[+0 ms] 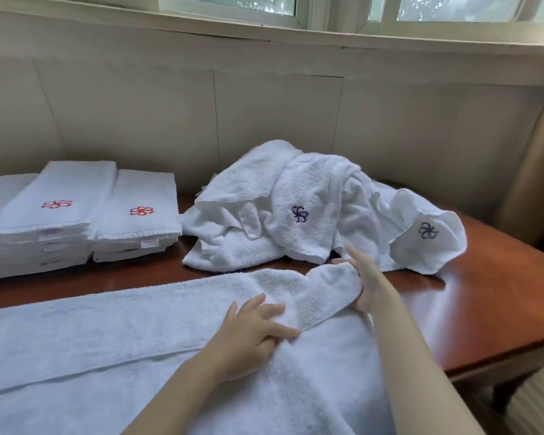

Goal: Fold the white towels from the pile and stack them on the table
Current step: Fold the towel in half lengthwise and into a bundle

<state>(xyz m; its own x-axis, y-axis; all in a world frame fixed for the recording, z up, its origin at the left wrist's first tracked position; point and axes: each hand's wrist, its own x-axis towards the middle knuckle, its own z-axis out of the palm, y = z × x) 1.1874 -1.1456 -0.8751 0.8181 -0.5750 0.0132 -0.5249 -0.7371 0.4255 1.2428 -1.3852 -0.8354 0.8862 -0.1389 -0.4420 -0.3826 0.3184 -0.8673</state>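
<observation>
though bunched at its right end, towel [139, 334] lengthwise left to right, left hand [252, 331] flat, right hand [363, 284] pinching it

We take this for a hotel or similar lodging, in a room where linen is sorted. Many matching white towels carry the same stitched pinwheel mark, a red mark [56, 204] on the folded stacks [38, 243] and a dark blue mark [299, 214] on the loose pile [248, 196]. They lie on a polished reddish wooden bench [490, 293] set against a cream panelled wall [264, 105] beneath a window [453, 7], with a tan curtain [540, 171] at the right edge.
</observation>
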